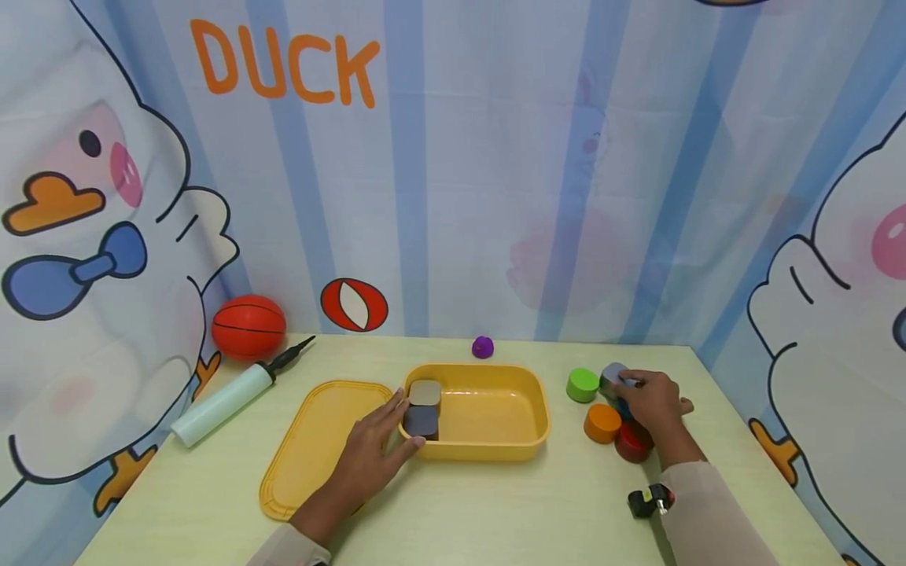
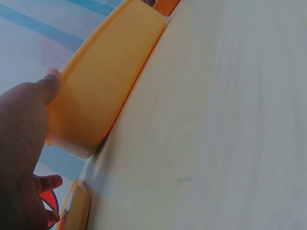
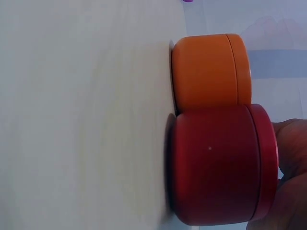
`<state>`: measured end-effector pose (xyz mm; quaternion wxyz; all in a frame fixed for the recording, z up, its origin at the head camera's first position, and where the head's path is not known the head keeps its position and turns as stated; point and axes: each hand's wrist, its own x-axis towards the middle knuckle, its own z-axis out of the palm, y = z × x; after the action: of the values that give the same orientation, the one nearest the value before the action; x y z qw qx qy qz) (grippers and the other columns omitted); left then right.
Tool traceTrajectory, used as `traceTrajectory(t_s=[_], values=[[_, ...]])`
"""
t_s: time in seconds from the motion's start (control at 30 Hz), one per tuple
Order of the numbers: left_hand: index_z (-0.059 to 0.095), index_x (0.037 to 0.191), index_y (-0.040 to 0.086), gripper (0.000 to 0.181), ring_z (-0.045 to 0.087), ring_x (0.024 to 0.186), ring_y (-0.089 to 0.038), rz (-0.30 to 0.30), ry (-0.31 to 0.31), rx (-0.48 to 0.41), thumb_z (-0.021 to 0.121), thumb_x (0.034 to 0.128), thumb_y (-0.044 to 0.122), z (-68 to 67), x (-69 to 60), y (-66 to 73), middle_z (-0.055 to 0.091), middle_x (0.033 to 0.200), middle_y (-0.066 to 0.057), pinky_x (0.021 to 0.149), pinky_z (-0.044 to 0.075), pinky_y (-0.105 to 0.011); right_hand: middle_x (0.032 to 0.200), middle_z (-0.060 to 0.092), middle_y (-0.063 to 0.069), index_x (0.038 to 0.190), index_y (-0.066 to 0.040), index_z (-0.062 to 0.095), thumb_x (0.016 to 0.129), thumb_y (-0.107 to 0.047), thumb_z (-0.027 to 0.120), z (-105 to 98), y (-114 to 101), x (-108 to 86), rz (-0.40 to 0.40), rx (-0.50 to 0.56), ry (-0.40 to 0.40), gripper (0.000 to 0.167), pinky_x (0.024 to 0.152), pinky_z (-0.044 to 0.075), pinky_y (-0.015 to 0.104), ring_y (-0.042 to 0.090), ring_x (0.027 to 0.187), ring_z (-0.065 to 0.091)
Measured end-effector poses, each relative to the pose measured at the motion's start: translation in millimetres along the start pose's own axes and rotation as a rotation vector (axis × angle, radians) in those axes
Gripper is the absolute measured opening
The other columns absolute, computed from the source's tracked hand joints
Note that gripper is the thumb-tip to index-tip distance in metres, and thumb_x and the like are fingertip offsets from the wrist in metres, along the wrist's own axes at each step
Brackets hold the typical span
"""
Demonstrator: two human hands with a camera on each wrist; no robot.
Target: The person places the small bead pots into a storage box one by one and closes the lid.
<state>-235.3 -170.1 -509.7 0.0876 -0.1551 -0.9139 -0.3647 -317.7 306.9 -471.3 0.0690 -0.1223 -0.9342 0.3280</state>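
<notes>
My left hand [image 1: 371, 452] rests at the left end of a yellow plastic box [image 1: 488, 453], fingers fairly straight along its side and thumb at the near corner. Inside that end sit a beige-topped tin [image 1: 425, 391] and a dark grey tin [image 1: 422, 421]. Over on the right, my right hand [image 1: 653, 399] pinches a lavender-grey round tin [image 1: 611, 379] by its edge; part of the grip is hidden. A dark blue tin shows partly beneath that hand. Around it stand a green tin [image 1: 583, 385], an orange tin [image 3: 206, 72] and a red tin [image 3: 216, 165].
A yellow lid [image 1: 322, 440] lies left of the box, partly behind my left forearm. Farther left are a pale green hand pump [image 1: 226, 405] and a red ball [image 1: 249, 327]. A small purple object [image 1: 483, 347] sits behind the box. A duck-print curtain [image 1: 481, 173] closes off the back.
</notes>
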Motion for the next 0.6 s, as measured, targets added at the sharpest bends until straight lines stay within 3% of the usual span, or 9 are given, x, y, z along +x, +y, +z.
traceTrajectory(t_s=[0.23,0.43,0.6], values=[[0.047,0.166,0.009,0.078,0.039,0.164,-0.037,0.008,0.007,0.004,0.07,0.1048,0.052,0.2,-0.8,-0.2,0.035,0.179,-0.001,0.123,0.027,-0.085,0.154,0.061,0.029,0.147,-0.006,0.068,0.106,-0.032,0.07,5,2,-2.2,-0.039,0.078,0.087,0.048,0.113,0.018,0.076,0.059,0.139,0.051],[0.048,0.165,0.009,0.077,0.04,0.163,-0.038,0.011,0.01,0.004,0.071,0.105,0.051,-0.5,-1.3,1.2,0.036,0.178,-0.002,0.122,0.028,-0.085,0.163,0.054,0.024,0.149,-0.006,0.067,0.106,-0.026,0.071,8,-2,-8.3,-0.126,0.121,0.182,0.047,0.121,0.012,0.073,0.055,0.151,0.046],[0.048,0.166,0.009,0.077,0.039,0.164,-0.038,0.006,0.006,0.003,0.07,0.1051,0.051,-1.3,-1.2,1.8,0.036,0.179,-0.003,0.122,0.027,-0.085,0.162,0.055,0.026,0.148,-0.006,0.067,0.106,-0.023,0.073,9,-10,-14.4,-0.21,0.131,0.239,0.046,0.124,0.009,0.074,0.054,0.151,0.048]])
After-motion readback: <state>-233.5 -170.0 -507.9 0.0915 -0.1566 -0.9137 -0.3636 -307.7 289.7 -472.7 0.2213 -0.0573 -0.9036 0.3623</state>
